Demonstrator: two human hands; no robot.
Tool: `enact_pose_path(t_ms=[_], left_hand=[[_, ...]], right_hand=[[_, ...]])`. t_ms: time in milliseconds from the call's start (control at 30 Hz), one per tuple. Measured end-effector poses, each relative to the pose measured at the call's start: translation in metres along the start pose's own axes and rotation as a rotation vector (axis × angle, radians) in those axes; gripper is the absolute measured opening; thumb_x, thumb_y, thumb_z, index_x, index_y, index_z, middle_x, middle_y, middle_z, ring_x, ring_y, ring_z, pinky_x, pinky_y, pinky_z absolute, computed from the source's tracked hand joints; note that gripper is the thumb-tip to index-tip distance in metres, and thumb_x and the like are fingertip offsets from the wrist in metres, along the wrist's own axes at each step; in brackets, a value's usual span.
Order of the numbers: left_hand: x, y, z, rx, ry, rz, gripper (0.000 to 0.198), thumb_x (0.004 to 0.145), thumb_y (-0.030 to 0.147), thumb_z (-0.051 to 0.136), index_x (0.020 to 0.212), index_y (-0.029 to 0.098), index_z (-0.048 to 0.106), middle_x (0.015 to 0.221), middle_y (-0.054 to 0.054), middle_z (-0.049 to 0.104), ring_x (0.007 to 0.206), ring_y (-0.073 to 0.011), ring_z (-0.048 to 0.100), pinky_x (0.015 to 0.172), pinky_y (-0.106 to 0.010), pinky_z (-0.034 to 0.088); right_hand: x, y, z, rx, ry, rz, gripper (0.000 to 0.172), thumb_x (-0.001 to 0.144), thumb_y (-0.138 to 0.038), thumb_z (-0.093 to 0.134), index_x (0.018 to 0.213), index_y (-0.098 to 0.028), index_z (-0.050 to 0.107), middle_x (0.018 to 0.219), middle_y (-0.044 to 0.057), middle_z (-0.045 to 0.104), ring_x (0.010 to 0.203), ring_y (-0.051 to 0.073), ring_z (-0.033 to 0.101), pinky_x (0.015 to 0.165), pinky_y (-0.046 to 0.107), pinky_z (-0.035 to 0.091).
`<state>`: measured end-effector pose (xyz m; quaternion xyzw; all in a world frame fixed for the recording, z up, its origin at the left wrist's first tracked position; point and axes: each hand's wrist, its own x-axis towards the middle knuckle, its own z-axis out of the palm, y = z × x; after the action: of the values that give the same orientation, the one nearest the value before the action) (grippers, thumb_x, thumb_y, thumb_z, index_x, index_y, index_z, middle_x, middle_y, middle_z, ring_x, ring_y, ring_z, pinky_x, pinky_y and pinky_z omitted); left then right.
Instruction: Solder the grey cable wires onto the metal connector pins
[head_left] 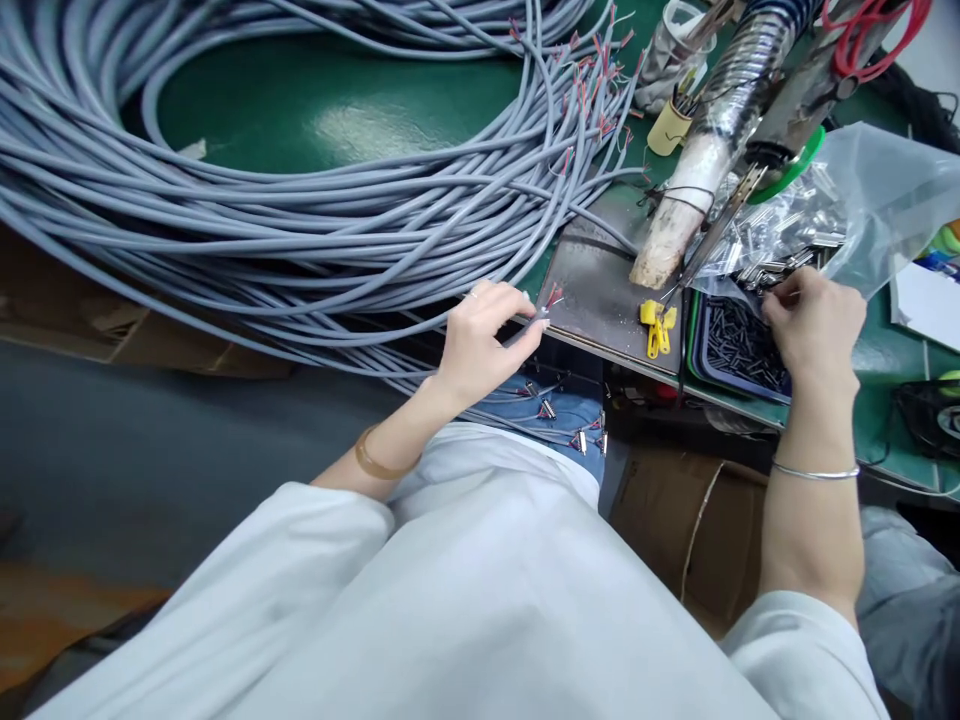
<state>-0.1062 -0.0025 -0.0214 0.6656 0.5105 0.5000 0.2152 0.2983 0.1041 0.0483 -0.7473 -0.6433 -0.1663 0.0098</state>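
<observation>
Between thumb and fingers, my left hand (491, 335) pinches the end of a grey cable (541, 313), whose thin red and dark wires fan out over a brown board (600, 290). At the right, my right hand (817, 320) has its fingers closed at the edge of a tray (697, 345) of small black pieces (739, 345), beside a heap of metal connectors (780, 268). What those fingers hold, if anything, is hidden. Small yellow clips (658, 328) lie on the board between my hands. Cable ends with metal connectors (581, 440) rest on my lap.
A large coil of grey cables (322, 210) covers the left of the green table. A foil-wrapped duct (697, 180) and a soldering iron (724, 220) slope down above the board. Behind stand a yellow cup (669, 130) and a plastic bag (892, 190). Below is a cardboard box (675, 510).
</observation>
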Motion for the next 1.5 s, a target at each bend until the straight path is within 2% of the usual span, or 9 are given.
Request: enact_pose_path(t_ms=[67,167,233,367,533,633,833,1133,1500], left_hand=[[0.006,0.017,-0.011,-0.423,-0.259,-0.216,0.020,0.085,0.035,0.074,0.084,0.017,0.067,0.074,-0.005,0.071,0.064,-0.0170,0.066,0.060,-0.029,0.054],[0.015,0.047,-0.024,-0.865,-1.049,-0.384,0.023,0.075,0.032,0.085,0.079,0.016,0.069,0.064,-0.006,0.071,0.049,-0.0159,0.063,0.047,-0.026,0.051],[0.016,0.063,-0.018,-0.944,-1.206,-0.453,0.019,0.074,0.026,0.085,0.080,0.015,0.070,0.065,-0.006,0.072,0.049,-0.0133,0.062,0.046,-0.023,0.049],[0.007,0.078,0.015,-0.946,-0.804,-0.650,0.018,0.078,0.022,0.081,0.081,0.013,0.066,0.062,-0.001,0.068,0.043,-0.0044,0.049,0.040,-0.015,0.039],[0.004,0.075,0.030,-1.073,-0.408,-0.729,0.026,0.077,0.027,0.084,0.085,0.014,0.063,0.064,0.000,0.068,0.038,-0.0021,0.043,0.035,-0.014,0.030],[-0.008,0.085,0.014,-1.089,-0.414,-0.779,0.020,0.084,0.027,0.080,0.088,0.014,0.065,0.064,0.000,0.068,0.040,-0.0020,0.044,0.038,-0.013,0.031],[-0.050,0.123,-0.008,-1.201,-0.820,-0.913,0.025,0.086,0.034,0.078,0.084,0.014,0.062,0.067,-0.004,0.070,0.048,-0.0045,0.048,0.043,-0.015,0.036],[-0.012,0.067,0.061,-1.144,-0.363,-0.834,0.029,0.080,0.032,0.078,0.096,0.016,0.060,0.071,0.002,0.067,0.039,-0.0032,0.043,0.038,-0.017,0.026],[0.008,0.069,0.073,-0.846,-0.360,-0.626,0.024,0.079,0.030,0.079,0.085,0.015,0.061,0.064,0.001,0.069,0.042,-0.0036,0.049,0.040,-0.016,0.035]], right_hand=[[-0.006,0.007,-0.004,0.183,0.108,0.007,0.024,0.087,-0.032,0.067,0.093,-0.009,0.073,0.092,0.019,0.078,0.086,0.017,0.072,0.074,0.038,0.040],[-0.032,0.009,-0.028,0.622,0.234,0.020,0.027,0.086,-0.038,0.066,0.093,-0.012,0.071,0.092,0.010,0.078,0.078,0.012,0.073,0.068,0.036,0.044],[-0.057,0.001,-0.053,0.877,0.332,0.008,0.022,0.085,-0.038,0.067,0.091,-0.017,0.071,0.090,0.004,0.077,0.082,0.014,0.074,0.069,0.039,0.048],[-0.108,-0.033,-0.089,1.310,0.420,-0.004,0.007,0.080,-0.020,0.077,0.082,-0.020,0.070,0.095,0.005,0.075,0.089,0.018,0.073,0.072,0.038,0.057],[-0.144,-0.070,-0.080,1.673,0.307,0.046,0.021,0.075,-0.018,0.081,0.072,-0.020,0.061,0.083,-0.001,0.072,0.055,0.008,0.066,0.052,0.022,0.058],[-0.151,-0.080,-0.063,1.770,0.163,0.106,0.024,0.077,-0.022,0.081,0.072,-0.020,0.058,0.085,-0.003,0.070,0.056,0.006,0.067,0.055,0.018,0.059],[-0.153,-0.085,-0.046,1.846,0.062,0.113,0.024,0.078,-0.021,0.080,0.071,-0.021,0.058,0.087,-0.004,0.069,0.058,0.006,0.066,0.059,0.021,0.060],[-0.166,-0.114,-0.060,1.507,0.280,0.086,0.018,0.084,-0.017,0.075,0.077,-0.021,0.059,0.089,-0.001,0.074,0.074,0.014,0.074,0.061,0.027,0.065],[-0.171,-0.133,-0.035,1.220,0.270,0.022,0.007,0.091,-0.024,0.070,0.095,-0.027,0.074,0.113,0.004,0.074,0.105,0.023,0.073,0.095,0.047,0.064]])
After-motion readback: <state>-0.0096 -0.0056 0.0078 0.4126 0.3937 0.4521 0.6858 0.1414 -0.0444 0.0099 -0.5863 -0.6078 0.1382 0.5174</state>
